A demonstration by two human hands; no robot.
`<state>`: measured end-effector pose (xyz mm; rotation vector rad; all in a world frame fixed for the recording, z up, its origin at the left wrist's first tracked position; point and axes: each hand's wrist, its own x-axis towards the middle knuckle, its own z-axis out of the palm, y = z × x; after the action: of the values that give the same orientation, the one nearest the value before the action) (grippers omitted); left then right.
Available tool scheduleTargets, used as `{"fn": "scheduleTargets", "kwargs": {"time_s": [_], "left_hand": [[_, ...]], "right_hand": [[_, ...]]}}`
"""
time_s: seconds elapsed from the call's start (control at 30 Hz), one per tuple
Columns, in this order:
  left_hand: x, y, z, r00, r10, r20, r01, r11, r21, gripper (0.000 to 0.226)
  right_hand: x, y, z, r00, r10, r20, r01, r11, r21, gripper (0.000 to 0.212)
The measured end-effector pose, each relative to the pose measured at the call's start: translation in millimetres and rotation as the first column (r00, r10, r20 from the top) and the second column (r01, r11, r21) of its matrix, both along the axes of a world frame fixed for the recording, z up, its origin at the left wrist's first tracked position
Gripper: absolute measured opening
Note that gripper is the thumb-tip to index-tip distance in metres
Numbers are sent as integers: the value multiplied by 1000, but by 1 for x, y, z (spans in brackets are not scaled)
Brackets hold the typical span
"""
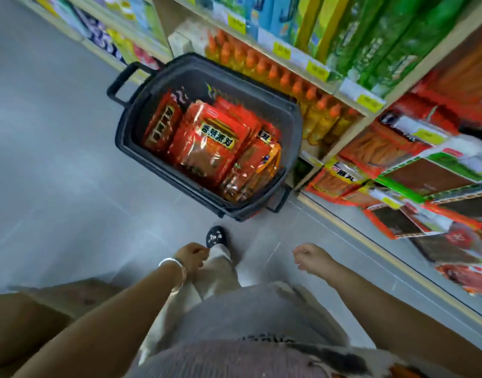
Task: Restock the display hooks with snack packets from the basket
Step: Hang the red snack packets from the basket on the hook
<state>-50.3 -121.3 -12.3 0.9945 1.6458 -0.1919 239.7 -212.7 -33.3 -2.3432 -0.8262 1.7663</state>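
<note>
A dark plastic basket [136, 110] stands on the grey floor ahead of me, filled with several red and orange snack packets [207, 145]. More red and green packets hang on display hooks [414, 186] along the right. My left hand [192, 256], with a silver bracelet at the wrist, hangs low in front of my leg, fingers curled, holding nothing. My right hand [312, 256] is also low, loosely curled and empty. Both hands are well short of the basket.
Shelves [302, 85] behind the basket hold orange-capped bottles and green boxes, with yellow price tags. My foot in a dark slipper [216, 236] is just before the basket. A brown cardboard box [70, 296] sits at my lower left.
</note>
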Motion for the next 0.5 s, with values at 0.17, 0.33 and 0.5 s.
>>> {"fn": "scheduleTargets", "kwargs": {"time_s": [0.17, 0.33, 0.5], "left_hand": [[-33, 97, 9, 994, -34, 103, 25, 995, 93, 21], [-33, 174, 10, 977, -47, 206, 3, 979, 206, 17], [-6, 231, -14, 947, 115, 299, -175, 967, 184, 14]], "right_hand": [[-51, 112, 26, 985, -43, -165, 70, 985, 159, 18], [-75, 206, 20, 957, -176, -230, 221, 958, 184, 9], [-84, 270, -49, 909, -355, -218, 381, 920, 89, 21]]}}
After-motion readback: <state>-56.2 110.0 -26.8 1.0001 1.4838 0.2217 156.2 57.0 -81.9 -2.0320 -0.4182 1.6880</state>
